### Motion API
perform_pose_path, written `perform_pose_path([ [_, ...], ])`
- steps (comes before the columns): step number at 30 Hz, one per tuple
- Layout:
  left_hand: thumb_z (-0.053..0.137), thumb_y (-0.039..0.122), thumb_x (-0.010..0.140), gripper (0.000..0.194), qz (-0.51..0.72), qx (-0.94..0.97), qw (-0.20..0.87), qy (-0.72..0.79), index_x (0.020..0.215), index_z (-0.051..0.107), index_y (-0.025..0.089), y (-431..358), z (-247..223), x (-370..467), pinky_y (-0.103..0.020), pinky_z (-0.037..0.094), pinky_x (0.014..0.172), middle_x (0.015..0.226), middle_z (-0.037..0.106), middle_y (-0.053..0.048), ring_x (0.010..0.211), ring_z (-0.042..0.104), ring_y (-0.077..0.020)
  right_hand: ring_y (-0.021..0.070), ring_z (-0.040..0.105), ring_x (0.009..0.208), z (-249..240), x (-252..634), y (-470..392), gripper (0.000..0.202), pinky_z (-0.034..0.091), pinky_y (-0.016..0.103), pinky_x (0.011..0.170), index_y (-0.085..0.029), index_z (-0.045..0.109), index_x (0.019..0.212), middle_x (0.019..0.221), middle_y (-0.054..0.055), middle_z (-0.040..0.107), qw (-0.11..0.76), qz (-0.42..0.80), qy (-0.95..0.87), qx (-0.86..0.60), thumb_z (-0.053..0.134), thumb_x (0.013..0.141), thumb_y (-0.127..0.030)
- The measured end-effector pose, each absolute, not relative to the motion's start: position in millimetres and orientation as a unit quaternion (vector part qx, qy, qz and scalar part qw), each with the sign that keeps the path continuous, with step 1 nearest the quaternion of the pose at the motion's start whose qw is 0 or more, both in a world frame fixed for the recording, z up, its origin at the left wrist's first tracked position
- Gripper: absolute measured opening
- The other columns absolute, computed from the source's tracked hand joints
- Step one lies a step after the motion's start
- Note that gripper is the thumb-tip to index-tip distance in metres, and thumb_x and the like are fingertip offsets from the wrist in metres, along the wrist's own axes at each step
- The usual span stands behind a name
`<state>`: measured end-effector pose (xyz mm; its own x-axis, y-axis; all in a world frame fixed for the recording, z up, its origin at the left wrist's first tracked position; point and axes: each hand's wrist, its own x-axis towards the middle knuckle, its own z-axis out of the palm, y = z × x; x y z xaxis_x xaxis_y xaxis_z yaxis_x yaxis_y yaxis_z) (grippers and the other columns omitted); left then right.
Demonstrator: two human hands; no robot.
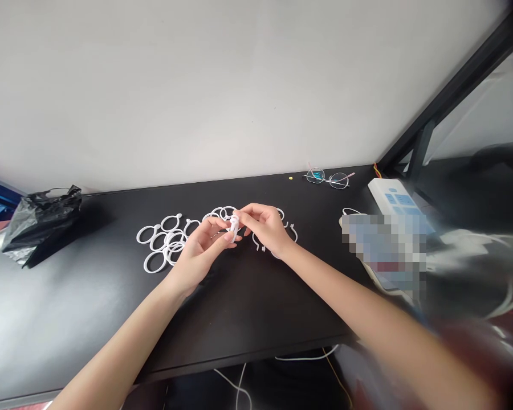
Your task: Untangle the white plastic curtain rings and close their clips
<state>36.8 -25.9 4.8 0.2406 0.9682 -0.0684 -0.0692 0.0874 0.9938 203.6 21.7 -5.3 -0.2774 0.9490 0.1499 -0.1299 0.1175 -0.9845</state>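
Near the middle of the black table, my left hand point(200, 250) and my right hand point(265, 226) meet at a small white plastic piece point(234, 226). The fingers of both hands are closed on it, and its exact shape is partly hidden. Several white plastic rings point(154, 262) with small knobs lie in a loose cluster to the left of my left hand and behind it. Beside and beneath my right hand are several open white curved pieces point(294, 233), partly covered by the hand.
The black table point(239, 319) meets a pale wall. Eyeglasses point(327, 178) lie at its back right, near a white power strip point(395, 199) and a pixelated object point(380, 250). A black plastic bag point(43, 222) sits far left. Cables point(239, 387) hang below the front edge.
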Motion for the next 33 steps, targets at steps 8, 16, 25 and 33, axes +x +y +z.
perform_pose_path([
  [8, 0.065, 0.033, 0.088, 0.017, 0.437, 0.53, 0.584, 0.433, 0.094, 0.052, 0.022, -27.1, 6.0, 40.8, -0.03, 0.052, 0.088, 0.11, 0.063, -0.003, 0.091, 0.064, -0.0145, 0.0138, 0.06, 0.066, -5.5, 202.0, 23.1, 0.03, 0.049, 0.023, 0.053, -0.016, 0.069, 0.073, 0.073, 0.003, 0.066, 0.48, 0.565, -0.56, -0.37, 0.068, 0.078, -0.045],
  [16, 0.064, 0.034, 0.087, 0.021, 0.447, 0.535, 0.569, 0.437, 0.099, 0.051, 0.023, -29.0, 6.0, 42.8, -0.036, 0.05, 0.092, 0.116, 0.062, -0.005, 0.097, 0.064, -0.0184, 0.0131, 0.06, 0.065, -3.9, 201.7, 20.2, 0.029, 0.049, 0.023, 0.054, -0.016, 0.068, 0.073, 0.074, 0.003, 0.066, 0.471, 0.561, -0.571, -0.37, 0.064, 0.082, -0.044],
  [25, 0.063, 0.032, 0.088, 0.018, 0.443, 0.555, 0.543, 0.449, 0.099, 0.052, 0.024, -29.2, 8.4, 44.0, -0.033, 0.049, 0.093, 0.106, 0.061, -0.002, 0.095, 0.063, -0.0164, 0.013, 0.06, 0.068, -5.1, 201.7, 20.6, 0.037, 0.048, 0.023, 0.055, -0.017, 0.067, 0.074, 0.079, 0.004, 0.067, 0.469, 0.56, -0.589, -0.346, 0.055, 0.089, -0.048],
  [33, 0.064, 0.029, 0.087, 0.02, 0.443, 0.554, 0.545, 0.447, 0.1, 0.051, 0.023, -29.3, 5.2, 43.7, -0.033, 0.048, 0.091, 0.109, 0.058, -0.003, 0.094, 0.061, -0.0153, 0.015, 0.061, 0.079, -4.7, 202.9, 14.5, 0.033, 0.048, 0.025, 0.062, -0.018, 0.067, 0.08, 0.089, 0.005, 0.065, 0.454, 0.444, -0.692, -0.343, 0.05, 0.094, -0.043],
])
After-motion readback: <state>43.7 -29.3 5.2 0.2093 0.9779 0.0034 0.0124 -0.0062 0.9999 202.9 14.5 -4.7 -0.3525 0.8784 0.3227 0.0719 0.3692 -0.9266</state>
